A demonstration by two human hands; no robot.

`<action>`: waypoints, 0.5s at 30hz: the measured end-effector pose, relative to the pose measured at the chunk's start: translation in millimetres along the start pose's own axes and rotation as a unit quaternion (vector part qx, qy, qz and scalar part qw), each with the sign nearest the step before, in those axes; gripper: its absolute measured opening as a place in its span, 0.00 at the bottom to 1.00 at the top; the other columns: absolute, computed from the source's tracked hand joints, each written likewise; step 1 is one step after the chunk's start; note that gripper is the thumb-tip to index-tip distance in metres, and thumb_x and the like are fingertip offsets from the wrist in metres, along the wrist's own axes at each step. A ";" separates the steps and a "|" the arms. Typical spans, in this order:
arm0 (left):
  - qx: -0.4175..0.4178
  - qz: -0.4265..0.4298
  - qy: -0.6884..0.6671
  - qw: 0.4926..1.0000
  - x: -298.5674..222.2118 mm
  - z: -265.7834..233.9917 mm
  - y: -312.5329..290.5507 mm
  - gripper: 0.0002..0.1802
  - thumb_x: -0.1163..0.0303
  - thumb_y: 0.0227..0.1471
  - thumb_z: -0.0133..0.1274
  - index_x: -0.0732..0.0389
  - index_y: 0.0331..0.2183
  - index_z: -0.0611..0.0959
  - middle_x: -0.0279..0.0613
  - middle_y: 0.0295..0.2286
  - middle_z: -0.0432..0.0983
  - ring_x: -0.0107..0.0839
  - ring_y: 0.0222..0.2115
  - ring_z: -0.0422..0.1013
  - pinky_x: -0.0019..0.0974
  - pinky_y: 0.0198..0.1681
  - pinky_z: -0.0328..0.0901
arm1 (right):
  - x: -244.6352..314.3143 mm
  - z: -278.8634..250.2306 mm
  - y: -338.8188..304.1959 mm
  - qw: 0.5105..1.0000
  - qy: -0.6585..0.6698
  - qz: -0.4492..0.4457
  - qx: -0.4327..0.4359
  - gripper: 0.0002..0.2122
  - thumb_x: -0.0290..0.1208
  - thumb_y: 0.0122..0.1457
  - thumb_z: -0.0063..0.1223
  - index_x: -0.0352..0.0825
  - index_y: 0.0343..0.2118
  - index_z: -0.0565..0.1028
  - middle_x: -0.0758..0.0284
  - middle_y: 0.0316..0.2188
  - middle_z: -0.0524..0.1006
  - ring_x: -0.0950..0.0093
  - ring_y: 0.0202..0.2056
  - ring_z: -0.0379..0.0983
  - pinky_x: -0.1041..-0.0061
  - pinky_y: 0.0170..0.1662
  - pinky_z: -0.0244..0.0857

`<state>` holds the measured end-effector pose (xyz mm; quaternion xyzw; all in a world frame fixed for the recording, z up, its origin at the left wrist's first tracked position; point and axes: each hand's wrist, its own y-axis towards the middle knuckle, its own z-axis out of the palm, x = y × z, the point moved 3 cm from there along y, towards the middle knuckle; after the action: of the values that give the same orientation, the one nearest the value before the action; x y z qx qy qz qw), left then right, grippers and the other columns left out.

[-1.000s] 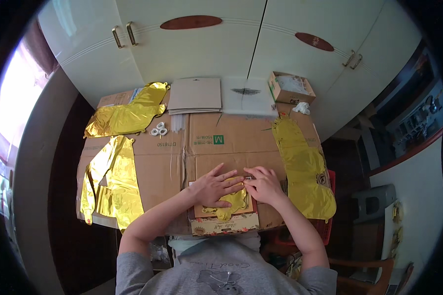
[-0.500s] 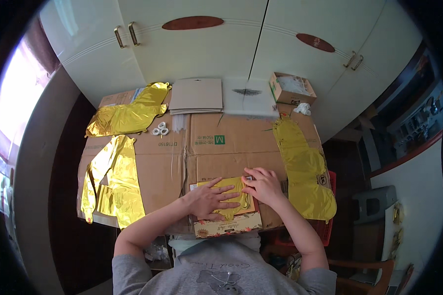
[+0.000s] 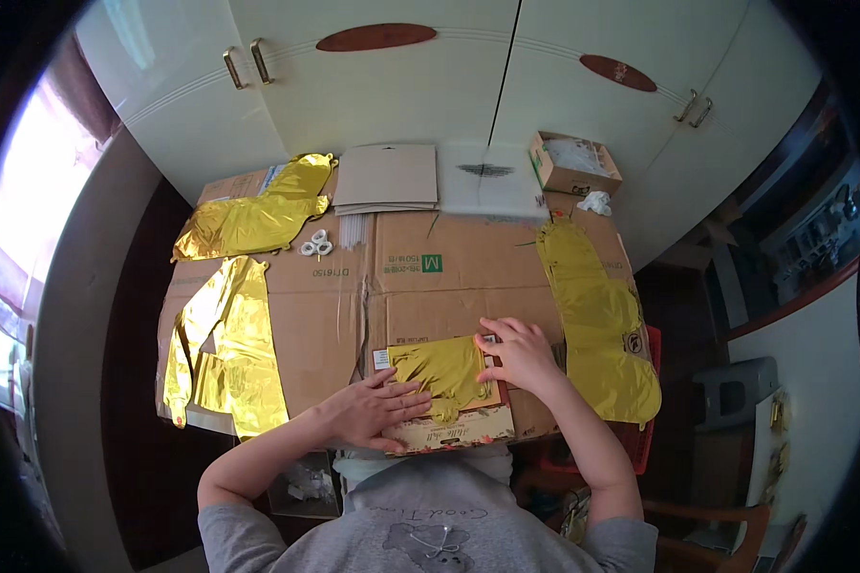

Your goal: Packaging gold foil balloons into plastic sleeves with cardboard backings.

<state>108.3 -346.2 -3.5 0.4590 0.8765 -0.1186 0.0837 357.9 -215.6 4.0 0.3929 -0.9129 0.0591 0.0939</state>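
Note:
In front of me a flat card pack (image 3: pixel 449 435) with a flowered lower strip lies on the cardboard-covered table. On it is a wrinkled, folded gold foil balloon (image 3: pixel 440 368). My left hand (image 3: pixel 377 411) lies flat with fingers stretched, its fingertips over the balloon's lower left part and the card. Bent and apart, the fingers of my right hand (image 3: pixel 521 358) touch the balloon's right edge near the far corner. Nothing is visibly gripped by either hand. The undersides of the right fingertips are hidden.
Gold foil balloons lie flat at the far left (image 3: pixel 248 224), near left (image 3: pixel 244 344) and right (image 3: pixel 597 329). White ribbon rolls (image 3: pixel 317 244), grey-brown card sheets (image 3: pixel 387 179), a white sheet (image 3: pixel 487 186), an open box (image 3: pixel 573 164) and crumpled white plastic (image 3: pixel 595 202) stand farther back on the cardboard (image 3: pixel 325 306).
My left hand has slid left and toward me, uncovering most of the folded balloon. My right hand stays at the far right corner, its fingers now more spread.

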 end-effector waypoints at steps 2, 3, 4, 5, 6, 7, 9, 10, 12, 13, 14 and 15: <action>0.004 -0.008 -0.001 1.000 -2.3 -3.9 -6.7 0.42 0.37 0.58 0.34 0.55 0.63 0.59 0.38 0.62 0.54 0.36 0.64 0.49 0.54 0.66 0.40 | 1.2 0.1 0.1 1.000 -0.001 0.002 0.008 0.31 0.53 0.41 0.64 0.47 0.50 0.77 0.71 0.59 0.66 0.71 0.59 0.60 0.60 0.55 0.57; 0.005 -0.012 0.000 1.000 -4.1 -8.2 -9.1 0.40 0.39 0.58 0.36 0.55 0.62 0.61 0.39 0.62 0.56 0.35 0.64 0.51 0.53 0.65 0.42 | 1.8 -0.4 0.0 1.000 -0.004 0.002 0.009 0.31 0.53 0.41 0.64 0.47 0.50 0.76 0.71 0.59 0.66 0.71 0.59 0.59 0.59 0.56 0.57; 0.034 -0.023 -0.017 0.999 -3.5 -17.4 -6.6 0.37 0.41 0.59 0.37 0.55 0.61 0.62 0.39 0.61 0.58 0.36 0.63 0.52 0.53 0.65 0.44 | 1.8 -0.4 -0.6 1.000 -0.007 0.004 0.011 0.31 0.54 0.41 0.64 0.47 0.50 0.76 0.70 0.59 0.66 0.70 0.59 0.59 0.59 0.56 0.57; 0.063 -0.035 -0.034 0.997 0.4 -32.5 0.7 0.35 0.44 0.59 0.39 0.55 0.60 0.64 0.39 0.60 0.60 0.36 0.62 0.54 0.52 0.64 0.46 | 1.5 -0.3 -1.0 1.000 -0.011 0.005 0.013 0.31 0.54 0.41 0.64 0.47 0.51 0.76 0.70 0.60 0.65 0.70 0.59 0.59 0.59 0.56 0.57; 0.092 -0.046 -0.053 0.993 5.2 -42.0 9.0 0.33 0.47 0.60 0.41 0.55 0.60 0.65 0.39 0.59 0.62 0.36 0.62 0.55 0.52 0.63 0.47 | 1.0 0.6 -2.7 1.000 -0.011 0.009 0.015 0.31 0.54 0.41 0.64 0.47 0.51 0.76 0.70 0.60 0.65 0.70 0.60 0.59 0.59 0.56 0.57; 0.046 -0.055 -0.044 0.996 14.5 -47.8 18.2 0.31 0.49 0.60 0.42 0.54 0.59 0.67 0.39 0.58 0.63 0.37 0.61 0.57 0.51 0.63 0.49 | 0.7 0.3 -1.9 1.000 -0.010 0.009 0.017 0.31 0.54 0.42 0.64 0.47 0.51 0.76 0.70 0.60 0.65 0.70 0.60 0.58 0.59 0.56 0.57; -0.048 -0.068 -0.023 0.996 41.3 -46.2 42.4 0.27 0.53 0.60 0.44 0.52 0.58 0.69 0.37 0.57 0.66 0.37 0.60 0.59 0.51 0.61 0.52 | 1.1 0.5 -1.0 1.000 -0.011 0.013 0.022 0.31 0.54 0.42 0.64 0.47 0.51 0.76 0.70 0.60 0.65 0.70 0.60 0.58 0.58 0.57 0.56; -0.083 -0.066 -0.005 0.994 52.3 -43.6 54.7 0.27 0.53 0.60 0.43 0.52 0.58 0.68 0.37 0.58 0.64 0.38 0.61 0.58 0.50 0.62 0.50 | 1.5 0.5 -0.8 1.000 -0.012 0.015 0.025 0.31 0.54 0.42 0.64 0.47 0.51 0.76 0.70 0.60 0.64 0.70 0.60 0.58 0.58 0.57 0.56; -0.154 -0.059 0.032 0.986 70.8 -34.7 78.0 0.28 0.54 0.61 0.42 0.51 0.60 0.66 0.35 0.59 0.61 0.38 0.62 0.55 0.50 0.63 0.48 | 1.0 -0.6 -1.3 0.999 -0.014 0.018 0.026 0.31 0.54 0.42 0.64 0.47 0.51 0.76 0.70 0.60 0.64 0.69 0.61 0.58 0.58 0.57 0.56; -0.147 -0.054 0.043 0.987 75.5 -26.2 84.1 0.29 0.53 0.61 0.41 0.51 0.61 0.64 0.34 0.60 0.59 0.38 0.63 0.53 0.51 0.64 0.46 | 2.2 0.2 -1.1 1.000 -0.012 0.017 0.024 0.31 0.54 0.42 0.64 0.47 0.51 0.76 0.70 0.61 0.64 0.69 0.61 0.58 0.58 0.57 0.56; -0.141 -0.050 0.053 0.987 79.6 -18.4 89.0 0.29 0.53 0.61 0.40 0.50 0.61 0.63 0.34 0.61 0.57 0.38 0.63 0.51 0.51 0.65 0.44 | 2.9 0.6 -0.1 1.000 -0.011 0.016 0.021 0.31 0.54 0.42 0.64 0.47 0.51 0.76 0.70 0.61 0.64 0.69 0.61 0.58 0.58 0.58 0.56; -0.133 -0.042 0.061 0.988 79.2 -16.7 93.0 0.30 0.52 0.62 0.39 0.50 0.62 0.61 0.33 0.62 0.55 0.38 0.64 0.49 0.51 0.66 0.41 | 1.9 2.1 -0.7 1.000 -0.007 0.016 0.017 0.31 0.54 0.42 0.64 0.47 0.51 0.76 0.70 0.61 0.64 0.69 0.61 0.58 0.58 0.58 0.55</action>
<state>139.5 -228.2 -19.9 0.4133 0.9063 0.0239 0.0851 356.8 -217.8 2.3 0.3805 -0.9185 0.0732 0.0795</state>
